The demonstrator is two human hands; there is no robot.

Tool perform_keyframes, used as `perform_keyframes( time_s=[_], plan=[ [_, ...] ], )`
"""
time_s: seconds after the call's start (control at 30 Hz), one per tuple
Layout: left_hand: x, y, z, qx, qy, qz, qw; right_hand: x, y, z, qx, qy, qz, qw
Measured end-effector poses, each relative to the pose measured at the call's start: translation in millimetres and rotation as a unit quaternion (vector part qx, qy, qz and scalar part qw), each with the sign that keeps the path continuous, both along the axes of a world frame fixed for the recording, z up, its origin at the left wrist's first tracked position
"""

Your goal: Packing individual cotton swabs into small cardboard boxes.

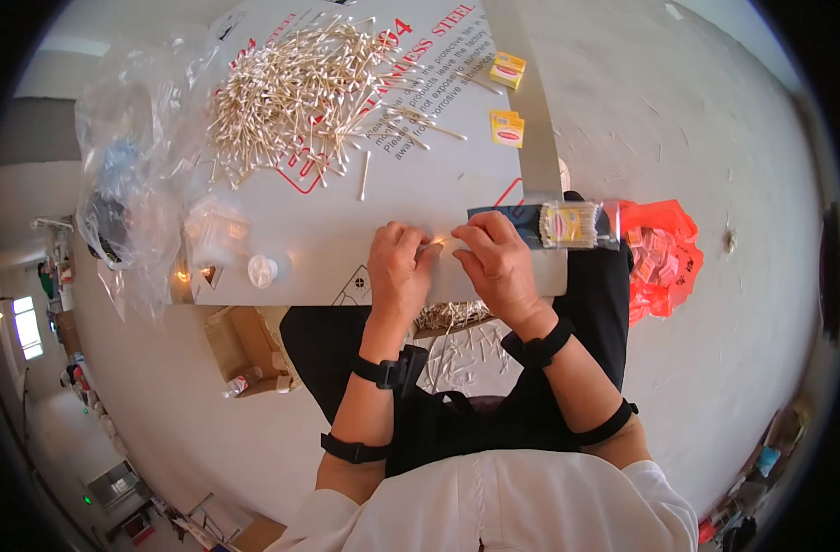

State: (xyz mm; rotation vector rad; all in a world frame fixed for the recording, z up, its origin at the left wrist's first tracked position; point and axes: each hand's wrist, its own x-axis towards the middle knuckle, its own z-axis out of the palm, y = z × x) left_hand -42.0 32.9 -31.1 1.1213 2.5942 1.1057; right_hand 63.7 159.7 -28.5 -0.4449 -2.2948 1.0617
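My left hand (pixel 402 269) and my right hand (pixel 501 265) face each other over the near edge of the metal-topped table (pixel 328 244). The fingers of both are pinched together, and whatever lies between them is too small or hidden to make out. A large heap of cotton swabs (pixel 296 97) spreads over the far left of the table, with one single swab (pixel 364 175) apart from it. Just right of my right hand lies a clear packet of cotton swabs (pixel 570 224) with a yellow label, partly over a dark flat piece (pixel 519 224).
Small yellow cards (pixel 507 129) lie at the table's right side. Clear plastic bags (pixel 130 156) and a small white round container (pixel 263 270) are at the left. A red plastic bag (pixel 661 258) stands at the right. Below are a cardboard box (pixel 245 345) and scattered swabs (pixel 471 363).
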Motion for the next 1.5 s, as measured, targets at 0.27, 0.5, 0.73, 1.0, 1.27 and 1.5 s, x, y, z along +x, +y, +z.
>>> perform_keyframes(
  time_s=[0.27, 0.5, 0.73, 1.0, 1.27, 1.5],
  plan=[
    [-76.3, 2.4, -21.1, 0.014, 0.126, 0.158, 0.979, -13.3, 10.1, -17.6, 0.068, -0.042, 0.057, 0.995],
    [-66.3, 22.4, -22.8, -0.027, 0.15, 0.051, 0.987, -19.7, 8.3, -21.7, 0.058, -0.037, 0.024, 0.997],
    [-62.3, 41.7, 8.5, -0.076, 0.05, -0.171, 0.981, -17.8, 15.5, -19.0, 0.065, -0.073, 0.049, 0.994],
    [-128.5, 72.2, 2.7, -0.067, 0.272, 0.047, 0.959, -18.7, 15.9, -18.6, 0.062, -0.075, 0.064, 0.993],
    [-107.1, 61.5, -9.2, -0.098, 0.2, -0.03, 0.974, -19.0, 17.3, -18.0, 0.048, -0.077, 0.068, 0.994],
    [-75.6, 59.4, 5.1, -0.081, 0.086, -0.107, 0.987, -17.3, 18.5, -17.5, 0.043, -0.082, 0.068, 0.993]
  ],
)
